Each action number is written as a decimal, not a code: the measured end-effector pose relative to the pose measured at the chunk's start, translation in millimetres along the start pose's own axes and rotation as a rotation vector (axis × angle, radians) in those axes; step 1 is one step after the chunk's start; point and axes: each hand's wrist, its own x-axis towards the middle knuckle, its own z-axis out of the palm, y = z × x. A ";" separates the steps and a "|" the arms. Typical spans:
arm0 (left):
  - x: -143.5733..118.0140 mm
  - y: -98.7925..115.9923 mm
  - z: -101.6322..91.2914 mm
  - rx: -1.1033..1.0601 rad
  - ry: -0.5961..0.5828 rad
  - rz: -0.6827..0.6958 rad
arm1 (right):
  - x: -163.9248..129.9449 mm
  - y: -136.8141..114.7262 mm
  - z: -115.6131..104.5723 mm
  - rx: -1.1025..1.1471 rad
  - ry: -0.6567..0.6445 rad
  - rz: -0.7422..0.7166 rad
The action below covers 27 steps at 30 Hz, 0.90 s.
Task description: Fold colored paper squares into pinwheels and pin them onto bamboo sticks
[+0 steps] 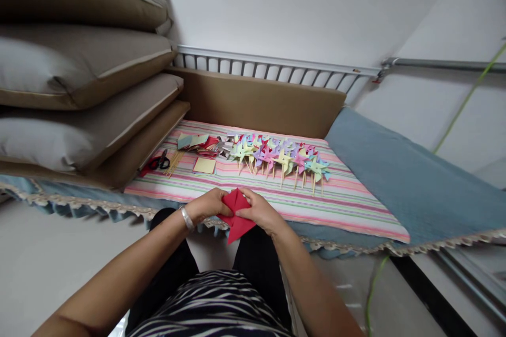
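A red paper piece (239, 225), partly folded with pointed corners, is held between my two hands above my lap, near the bed's front edge. My left hand (208, 205) is closed on its left side, and a bracelet circles that wrist. My right hand (259, 211) pinches the right side, thumb lying across the paper's middle. Beyond my hands, several colourful paper pinwheels (282, 158) on sticks lie in rows on the striped cloth (245, 185). A small stack of pale yellow paper squares (204, 165) lies to their left.
Black-handled scissors (163, 160) and thin wooden sticks (174, 162) lie left of the paper stack. More coloured paper (193, 141) is behind it. Large cushions (87, 68) are piled at the left. A brown padded board (261, 102) stands along the back, and blue fabric (403, 174) covers the right.
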 end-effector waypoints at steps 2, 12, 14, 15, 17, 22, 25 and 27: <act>0.8 0.8 -1.5 -0.025 0.016 0.022 | 0.4 2.4 -0.8 0.042 -0.001 -0.006; -14.9 -30.9 12.5 -0.591 0.187 0.116 | 8.5 12.8 13.3 0.398 0.183 -0.027; -11.3 -35.4 20.4 -0.594 0.240 0.136 | 9.8 14.4 18.1 0.418 0.201 -0.043; -8.7 -36.5 23.4 -0.599 0.275 0.145 | 10.2 15.0 19.9 0.419 0.218 -0.051; -3.2 -37.2 27.2 -0.608 0.338 0.148 | 10.4 15.4 22.6 0.416 0.251 -0.061; 2.6 -35.8 28.8 -0.597 0.372 0.150 | 9.4 11.8 25.2 0.411 0.291 -0.069; 0.7 -32.9 25.8 -0.567 0.360 0.150 | 6.8 12.8 22.7 0.377 0.258 -0.080; -1.1 -30.3 21.3 -0.550 0.363 0.126 | 1.9 16.8 17.3 0.286 0.264 -0.106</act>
